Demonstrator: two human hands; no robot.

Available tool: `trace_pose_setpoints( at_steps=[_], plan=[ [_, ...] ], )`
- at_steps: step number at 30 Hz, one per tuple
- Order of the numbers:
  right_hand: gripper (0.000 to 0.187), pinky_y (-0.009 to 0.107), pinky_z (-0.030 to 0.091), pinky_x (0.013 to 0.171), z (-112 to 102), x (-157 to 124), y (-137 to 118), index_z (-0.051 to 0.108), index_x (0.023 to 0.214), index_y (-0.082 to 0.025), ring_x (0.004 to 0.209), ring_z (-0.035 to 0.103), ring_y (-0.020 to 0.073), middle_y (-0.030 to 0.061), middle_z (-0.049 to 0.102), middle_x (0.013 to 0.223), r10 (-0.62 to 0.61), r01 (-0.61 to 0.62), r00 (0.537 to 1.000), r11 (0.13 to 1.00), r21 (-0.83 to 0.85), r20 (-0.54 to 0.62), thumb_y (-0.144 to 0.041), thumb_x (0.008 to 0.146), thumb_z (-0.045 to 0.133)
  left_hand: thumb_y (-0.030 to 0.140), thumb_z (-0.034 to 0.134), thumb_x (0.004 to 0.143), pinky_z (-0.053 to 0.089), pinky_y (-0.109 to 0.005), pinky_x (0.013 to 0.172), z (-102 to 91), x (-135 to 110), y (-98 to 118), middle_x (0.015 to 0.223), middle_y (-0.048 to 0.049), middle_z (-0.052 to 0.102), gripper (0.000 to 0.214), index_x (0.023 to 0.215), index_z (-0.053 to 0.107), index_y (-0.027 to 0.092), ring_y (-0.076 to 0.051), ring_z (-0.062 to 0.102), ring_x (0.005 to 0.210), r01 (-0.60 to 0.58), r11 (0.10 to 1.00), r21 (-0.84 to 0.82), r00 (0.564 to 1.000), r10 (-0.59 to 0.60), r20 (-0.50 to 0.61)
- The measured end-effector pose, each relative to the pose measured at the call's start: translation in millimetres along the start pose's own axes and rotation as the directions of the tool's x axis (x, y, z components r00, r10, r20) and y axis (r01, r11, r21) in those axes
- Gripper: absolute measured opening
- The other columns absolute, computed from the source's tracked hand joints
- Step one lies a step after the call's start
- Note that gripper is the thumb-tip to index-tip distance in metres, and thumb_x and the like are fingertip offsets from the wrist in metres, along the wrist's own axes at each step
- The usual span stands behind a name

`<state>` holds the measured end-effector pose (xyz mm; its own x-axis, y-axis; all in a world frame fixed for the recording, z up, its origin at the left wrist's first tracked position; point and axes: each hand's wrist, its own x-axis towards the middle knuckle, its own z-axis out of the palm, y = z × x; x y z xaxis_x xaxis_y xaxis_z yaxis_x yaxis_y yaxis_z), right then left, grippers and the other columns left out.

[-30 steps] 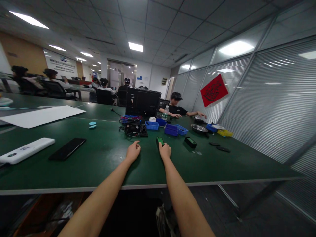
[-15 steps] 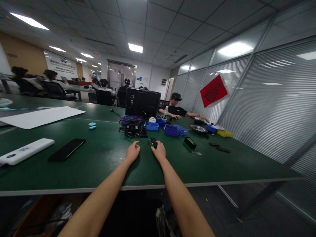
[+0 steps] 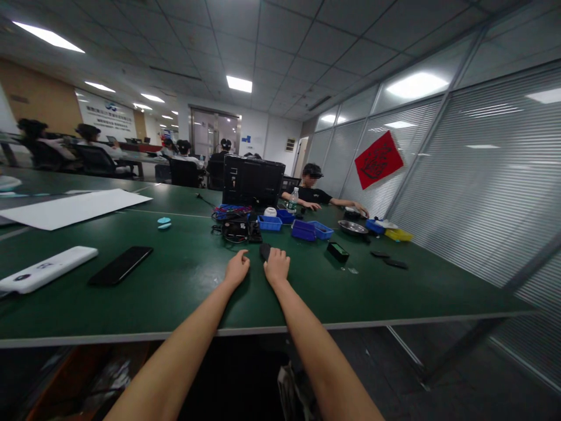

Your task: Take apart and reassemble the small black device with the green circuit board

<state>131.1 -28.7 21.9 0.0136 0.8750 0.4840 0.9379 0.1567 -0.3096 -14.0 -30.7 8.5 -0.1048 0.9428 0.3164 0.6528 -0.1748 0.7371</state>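
My right hand (image 3: 276,267) is closed around a small dark object (image 3: 265,251) that sticks out past its fingers, just above the green table (image 3: 184,280). My left hand (image 3: 237,269) lies curled on the table close beside it, fingers folded under, with nothing visible in it. Straight beyond the hands sit a tangle of cables with a black device (image 3: 236,229), and to the right a small black box (image 3: 338,252).
Blue bins (image 3: 307,230), a metal bowl (image 3: 353,228) and a yellow tray (image 3: 398,235) stand further back near a seated person (image 3: 312,190). A black phone (image 3: 120,264) and a white remote (image 3: 46,268) lie at left. A black case (image 3: 253,182) stands behind the cables.
My right hand has carried the small object leftward, toward my left hand. Its green face showed before; now only its dark side does. My left hand stayed put.
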Motion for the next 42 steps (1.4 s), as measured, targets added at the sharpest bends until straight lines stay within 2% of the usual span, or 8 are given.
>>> trace_pose_setpoints(
  at_steps=[4, 8, 11, 16, 26, 29, 36, 42],
  plan=[
    [0.04, 0.047, 0.026, 0.089, 1, -8, -6, 0.049, 0.111, -0.02, 0.112, 0.032, 0.0312, 0.0161, 0.043, 0.12, -0.145, 0.143, 0.989, 0.986, 0.083, 0.016, -0.037, 0.075, 0.054, 0.02, 0.045, 0.076, 0.042, -0.023, 0.073, -1.1, -1, 0, 0.084, -0.003, 0.065, 0.037, 0.113, 0.05, 0.017, -0.014, 0.059, 0.079, -0.01, 1.0, -0.014, 1.0, 0.01, -0.022],
    [0.041, 0.037, 0.033, 0.088, 7, -1, 5, 0.048, 0.115, -0.019, 0.106, 0.043, 0.0254, 0.0138, 0.048, 0.116, 0.028, -0.026, 1.0, 0.967, 0.255, -0.008, -0.04, 0.081, 0.042, 0.02, 0.044, 0.077, 0.042, -0.023, 0.074, -1.6, -1, 1, 0.085, -0.0032, 0.065, 0.035, 0.112, 0.051, 0.017, -0.014, 0.059, 0.079, 0.013, 0.999, -0.034, 0.999, -0.014, -0.029],
    [0.044, 0.031, 0.039, 0.082, 13, 8, 15, 0.047, 0.118, -0.017, 0.096, 0.053, 0.0213, 0.0106, 0.058, 0.104, 0.154, -0.188, 0.981, 0.902, 0.388, 0.117, -0.04, 0.084, 0.032, 0.02, 0.044, 0.078, 0.043, -0.024, 0.074, -1.6, -1, 1, 0.086, -0.0029, 0.065, 0.035, 0.112, 0.051, 0.018, -0.014, 0.059, 0.079, 0.022, 0.999, -0.049, 1.0, -0.022, -0.016],
    [0.045, 0.031, 0.041, 0.081, 15, 14, 18, 0.049, 0.119, -0.02, 0.096, 0.055, 0.0215, 0.0077, 0.061, 0.104, 0.162, -0.237, 0.963, 0.892, 0.385, 0.216, -0.04, 0.082, 0.036, 0.02, 0.044, 0.077, 0.042, -0.024, 0.079, -1.2, -1, 0, 0.097, -0.0042, 0.064, 0.038, 0.114, 0.05, 0.018, -0.014, 0.059, 0.085, -0.01, 0.997, -0.076, 1.0, 0.01, -0.001],
    [0.037, 0.027, 0.043, 0.075, 19, 10, 15, 0.064, 0.098, -0.021, 0.081, 0.059, 0.0165, 0.0036, 0.066, 0.09, -0.084, -0.056, 0.971, 0.832, 0.551, 0.225, -0.035, 0.083, 0.033, 0.043, 0.051, 0.075, 0.036, -0.026, 0.091, -0.7, -5, 7, 0.118, -0.0081, 0.055, 0.05, 0.118, 0.048, 0.017, -0.019, 0.051, 0.106, -0.14, 0.989, 0.04, 0.99, 0.14, 0.01],
    [0.032, 0.025, 0.045, 0.067, 21, 9, 13, 0.066, 0.089, -0.018, 0.063, 0.058, 0.0137, 0.0024, 0.066, 0.074, -0.168, -0.025, 0.956, 0.769, 0.639, 0.239, -0.029, 0.079, 0.038, 0.043, 0.059, 0.069, 0.035, -0.027, 0.09, -4.0, -7, 11, 0.119, -0.0101, 0.053, 0.06, 0.12, 0.043, 0.016, -0.021, 0.049, 0.109, -0.082, 0.991, 0.105, 0.995, 0.088, -0.048],
    [0.027, 0.024, 0.046, 0.058, 22, 12, 17, 0.064, 0.081, -0.014, 0.055, 0.057, 0.0122, 0.0038, 0.067, 0.071, 0.053, -0.185, 0.977, 0.681, 0.709, 0.205, -0.022, 0.07, 0.041, 0.026, 0.056, 0.071, 0.038, -0.024, 0.08, -6.4, -12, 12, 0.108, -0.0073, 0.059, 0.043, 0.112, 0.045, 0.019, -0.018, 0.054, 0.098, 0.023, 0.984, 0.178, 0.999, -0.018, -0.032],
    [0.024, 0.023, 0.045, 0.056, 25, 14, 23, 0.063, 0.078, -0.014, 0.053, 0.056, 0.0113, 0.0038, 0.066, 0.069, 0.059, -0.198, 0.976, 0.648, 0.735, 0.211, -0.023, 0.069, 0.043, 0.029, 0.054, 0.071, 0.039, -0.027, 0.078, -35.7, -6, -20, 0.107, -0.0107, 0.059, 0.044, 0.112, 0.046, 0.016, -0.021, 0.055, 0.097, 0.11, 0.96, 0.257, 0.99, -0.082, -0.117]
  ],
)
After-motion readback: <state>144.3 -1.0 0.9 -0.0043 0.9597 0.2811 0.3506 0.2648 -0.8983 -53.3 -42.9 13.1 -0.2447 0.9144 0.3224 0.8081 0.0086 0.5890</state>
